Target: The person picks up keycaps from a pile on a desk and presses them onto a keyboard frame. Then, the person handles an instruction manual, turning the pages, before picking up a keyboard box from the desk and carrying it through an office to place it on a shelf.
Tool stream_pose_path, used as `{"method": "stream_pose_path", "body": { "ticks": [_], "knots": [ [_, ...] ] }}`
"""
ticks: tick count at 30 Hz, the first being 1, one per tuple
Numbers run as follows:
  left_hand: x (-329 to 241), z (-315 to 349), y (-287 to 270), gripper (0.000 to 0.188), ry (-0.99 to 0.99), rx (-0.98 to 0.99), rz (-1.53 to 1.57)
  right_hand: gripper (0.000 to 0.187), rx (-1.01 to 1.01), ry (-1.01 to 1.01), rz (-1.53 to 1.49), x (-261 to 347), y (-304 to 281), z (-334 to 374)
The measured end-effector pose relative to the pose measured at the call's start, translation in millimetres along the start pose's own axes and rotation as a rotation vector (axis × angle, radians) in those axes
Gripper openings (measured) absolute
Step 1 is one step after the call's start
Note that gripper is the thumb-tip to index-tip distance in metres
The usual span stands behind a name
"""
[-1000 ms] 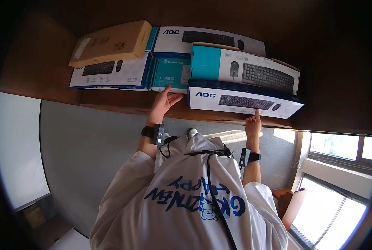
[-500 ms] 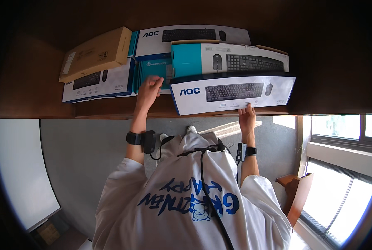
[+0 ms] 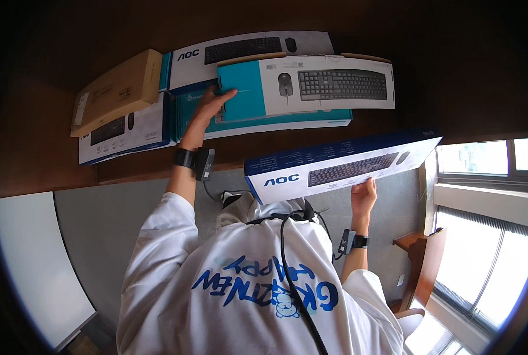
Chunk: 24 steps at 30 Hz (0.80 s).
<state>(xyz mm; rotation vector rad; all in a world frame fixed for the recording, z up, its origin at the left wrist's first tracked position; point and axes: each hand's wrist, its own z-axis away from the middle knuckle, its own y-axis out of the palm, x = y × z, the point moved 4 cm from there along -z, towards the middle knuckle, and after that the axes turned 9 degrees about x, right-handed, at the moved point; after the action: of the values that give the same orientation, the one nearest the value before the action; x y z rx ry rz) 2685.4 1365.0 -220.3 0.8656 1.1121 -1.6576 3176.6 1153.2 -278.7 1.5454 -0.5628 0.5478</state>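
My right hand [image 3: 364, 197] holds a long white and dark-blue keyboard-and-mouse box [image 3: 347, 170] by its lower edge. The box is tilted, right end higher, in front of the shelf edge; my fingers behind it are hidden. My left hand [image 3: 211, 106] is at the left end of a teal and white keyboard box [image 3: 329, 103], its thumb on the front face and its fingers around the end, partly hidden. That box lies across the stack on top of a flat teal box [image 3: 287, 122].
On the wooden shelf [image 3: 134, 171], a brown cardboard box [image 3: 119, 94] rests on a white keyboard box [image 3: 122, 131] at left. Another white keyboard box [image 3: 249, 50] lies behind. A whiteboard [image 3: 36, 260] stands lower left; windows [image 3: 483, 254] and a wooden chair [image 3: 420, 269] are at right.
The white and dark-blue box has come off the stack toward me in my right hand, uncovering the flat teal box. My left hand has moved onto the teal and white box's end.
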Motion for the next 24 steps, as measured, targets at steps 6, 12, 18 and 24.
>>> {"method": "stream_pose_path", "body": {
  "ticks": [6,12,18,24],
  "knots": [
    [13,12,-9,0.073,-0.005,0.080,0.234,0.031,-0.164,-0.059,0.048,12,9,18],
    [7,86,-78,0.058,0.410,-0.105,0.375,0.039,-0.123,-0.106,-0.014,19,3,16],
    [57,132,-119,0.057,0.370,-0.242,0.222,0.038,-0.040,-0.088,-0.065,15,7,6],
    [101,156,-96,0.041,0.146,-0.381,0.901,0.036,0.042,0.007,-0.160,8,10,0]
  ]
}}
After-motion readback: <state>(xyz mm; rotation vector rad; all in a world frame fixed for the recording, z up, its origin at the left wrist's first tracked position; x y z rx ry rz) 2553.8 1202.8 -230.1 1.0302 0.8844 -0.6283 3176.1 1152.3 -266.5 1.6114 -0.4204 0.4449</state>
